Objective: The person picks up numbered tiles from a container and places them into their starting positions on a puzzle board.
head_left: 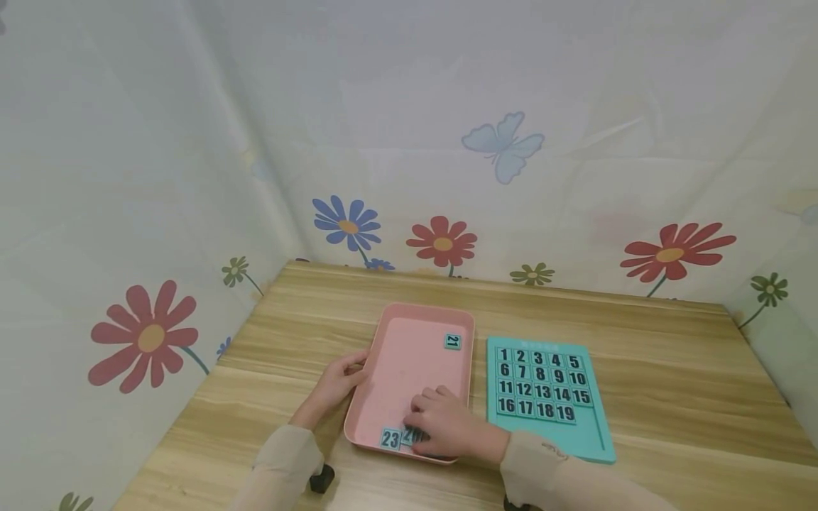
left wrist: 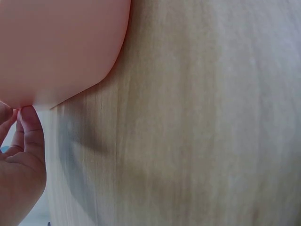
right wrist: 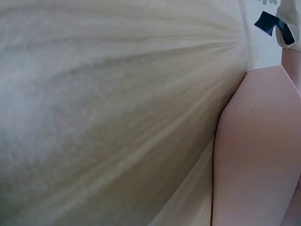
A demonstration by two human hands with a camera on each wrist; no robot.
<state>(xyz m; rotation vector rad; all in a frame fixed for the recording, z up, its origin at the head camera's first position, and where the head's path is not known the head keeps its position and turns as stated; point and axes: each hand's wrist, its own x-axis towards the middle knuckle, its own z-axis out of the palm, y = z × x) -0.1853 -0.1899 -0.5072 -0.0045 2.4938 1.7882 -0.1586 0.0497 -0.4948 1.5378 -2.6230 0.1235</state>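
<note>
A pink tray (head_left: 399,355) lies on the table, left of a turquoise number board. My left hand (head_left: 335,387) grips its left rim; in the left wrist view, thumb and fingers pinch the edge of the tray wall (left wrist: 61,52). My right hand (head_left: 450,426) reaches into the front right of the tray, fingers and thumb curled about a number tile (head_left: 410,436) that seems to read 20, partly hidden. Beside it lies tile 23 (head_left: 390,439); tile 21 (head_left: 452,341) lies sideways near the far right corner. The right wrist view shows mostly table and the tray's outer wall (right wrist: 254,150).
The turquoise board (head_left: 549,436) holds tiles 1 to 19 in rows, with a bare strip along its front. The wood-grain table (head_left: 671,383) ends at a white curtain (head_left: 396,128) printed with flowers and a butterfly, which also closes both sides.
</note>
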